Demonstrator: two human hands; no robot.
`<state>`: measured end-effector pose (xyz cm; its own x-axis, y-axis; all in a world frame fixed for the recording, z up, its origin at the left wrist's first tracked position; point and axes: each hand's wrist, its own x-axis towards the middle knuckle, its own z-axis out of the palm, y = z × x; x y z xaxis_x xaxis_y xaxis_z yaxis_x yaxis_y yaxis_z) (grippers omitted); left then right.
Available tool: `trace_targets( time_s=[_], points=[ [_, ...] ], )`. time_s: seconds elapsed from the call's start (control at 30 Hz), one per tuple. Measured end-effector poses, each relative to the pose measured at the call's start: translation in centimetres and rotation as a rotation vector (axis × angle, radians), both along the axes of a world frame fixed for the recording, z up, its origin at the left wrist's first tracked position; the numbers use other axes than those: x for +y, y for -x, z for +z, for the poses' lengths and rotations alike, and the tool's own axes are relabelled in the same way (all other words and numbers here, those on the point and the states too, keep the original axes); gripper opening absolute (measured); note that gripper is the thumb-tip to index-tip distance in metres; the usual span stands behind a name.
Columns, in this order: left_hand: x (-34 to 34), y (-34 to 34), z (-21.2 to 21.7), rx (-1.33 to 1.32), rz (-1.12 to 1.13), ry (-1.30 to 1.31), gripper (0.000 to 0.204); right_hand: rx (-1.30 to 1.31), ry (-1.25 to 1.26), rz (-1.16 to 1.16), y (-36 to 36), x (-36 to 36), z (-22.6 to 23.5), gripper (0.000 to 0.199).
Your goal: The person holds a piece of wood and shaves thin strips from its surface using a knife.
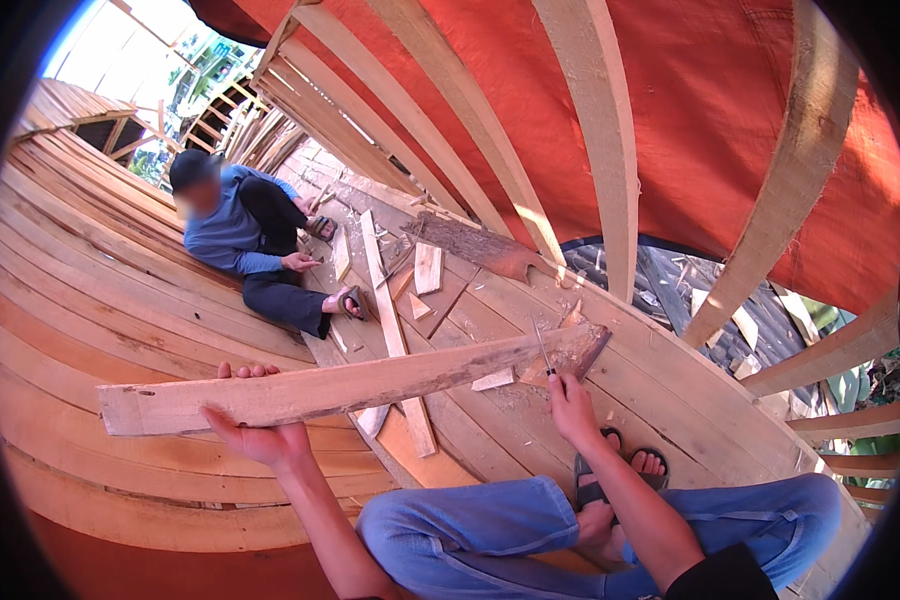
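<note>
A long, slightly curved wooden plank (340, 388) lies across in front of me, its broad left end raised. My left hand (270, 442) grips it from below, thumb on the near face and fingertips showing over the far edge. The plank's right end, rough and darker, rests low near the deck boards. There my right hand (572, 410) is closed round the handle of a knife (543, 348). Its thin blade points away from me and crosses the plank close to that end. Whether the blade bites into the wood, I cannot tell.
Another person (235, 230) sits on the deck at the far left. Offcuts, shavings and a long batten (385, 300) lie between us, with a bark-edged slab (470, 245) beyond. Curved wooden ribs (610, 150) rise at right before a red tarp (700, 130). Planking (120, 350) curves along the left.
</note>
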<state>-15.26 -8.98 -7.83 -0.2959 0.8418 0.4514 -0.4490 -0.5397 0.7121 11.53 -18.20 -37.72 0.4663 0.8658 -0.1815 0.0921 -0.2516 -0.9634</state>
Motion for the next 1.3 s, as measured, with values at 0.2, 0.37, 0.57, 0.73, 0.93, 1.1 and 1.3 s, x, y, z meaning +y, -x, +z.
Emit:
trace_targets(
  time_s=[0.2, 0.37, 0.57, 0.73, 0.93, 1.1, 1.3],
  points=[
    [-0.7, -0.1, 0.2, -0.063, -0.047, 0.004, 0.057, 0.112, -0.061, 0.188, 4.0, -0.8, 6.3, 0.033],
    [-0.5, -0.2, 0.3, -0.068, -0.042, 0.019, 0.064, 0.104, -0.057, 0.202, 2.6, -1.0, 6.2, 0.032],
    [-0.3, 0.3, -0.1, -0.07, -0.066, 0.0, 0.068, 0.139, -0.065, 0.217, 2.4, -0.4, 8.1, 0.033],
    [-0.2, 0.5, -0.3, -0.102, -0.096, -0.016, 0.067, 0.234, -0.045, 0.241, 2.5, -0.5, 8.5, 0.032],
    [-0.3, 0.4, -0.2, -0.077, -0.092, -0.026, 0.07, 0.178, -0.013, 0.278, 1.9, -0.3, 7.5, 0.032],
    [-0.3, 0.1, -0.3, -0.064, -0.081, -0.025, 0.07, 0.078, -0.045, 0.274, 1.1, -0.5, 8.4, 0.033],
    [-0.7, 0.7, 0.3, -0.025, -0.018, -0.005, 0.052, 0.052, -0.028, 0.254, -0.1, -0.5, 7.2, 0.031]
  ],
)
